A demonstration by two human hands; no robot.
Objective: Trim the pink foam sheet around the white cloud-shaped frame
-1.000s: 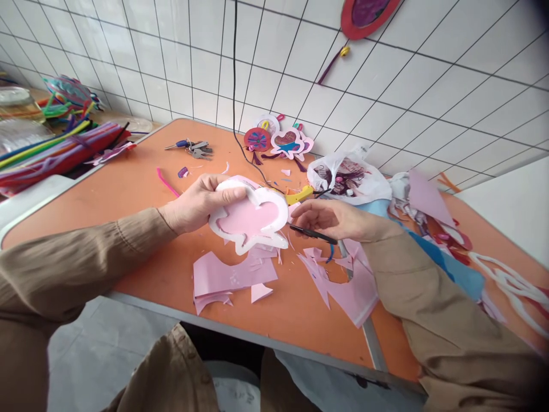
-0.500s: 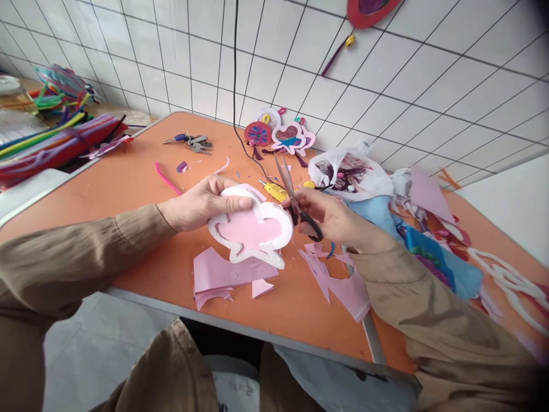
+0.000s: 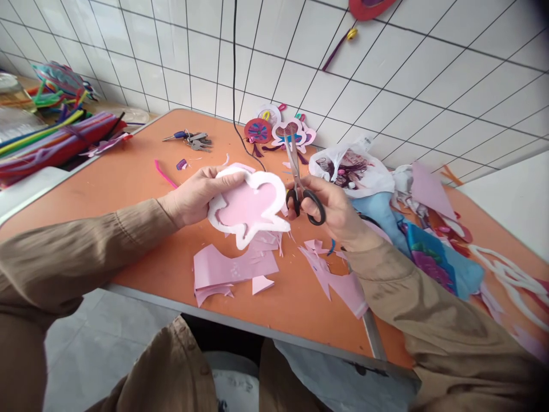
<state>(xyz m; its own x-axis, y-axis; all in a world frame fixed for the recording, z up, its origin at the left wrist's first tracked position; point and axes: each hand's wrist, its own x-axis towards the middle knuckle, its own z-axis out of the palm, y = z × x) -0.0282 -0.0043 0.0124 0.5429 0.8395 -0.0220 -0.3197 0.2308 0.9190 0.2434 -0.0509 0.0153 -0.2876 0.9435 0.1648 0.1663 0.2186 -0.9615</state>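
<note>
My left hand (image 3: 201, 193) pinches the upper left edge of a white foam cutout (image 3: 274, 224) with a wavy, butterfly-like outline and a pink sheet inside its raised rim. Thumb on top, fingers underneath. In my right hand (image 3: 328, 207) is a pair of scissors (image 3: 295, 163) with black handles, the fingers in or around the loops and the blades pointing up and away, nearly closed. The scissors are just right of the cutout. Below lie a pink paper scrap (image 3: 231, 266) and another pink offcut (image 3: 343, 292) on the orange table.
Keys (image 3: 198, 140) lie at the back left. Finished tasselled ornaments (image 3: 257, 131) lean by the tiled wall. A white plastic bag (image 3: 377, 171) with dark threads stands back right, beside a blue pouch (image 3: 433, 252). Bundled pipe cleaners (image 3: 64, 143) fill the left side. A black cable (image 3: 234, 74) hangs down.
My left hand has turned and raised the foam cutout slightly. The scissors have moved slightly lower right, away from the cutout's edge, with their blades more upright.
</note>
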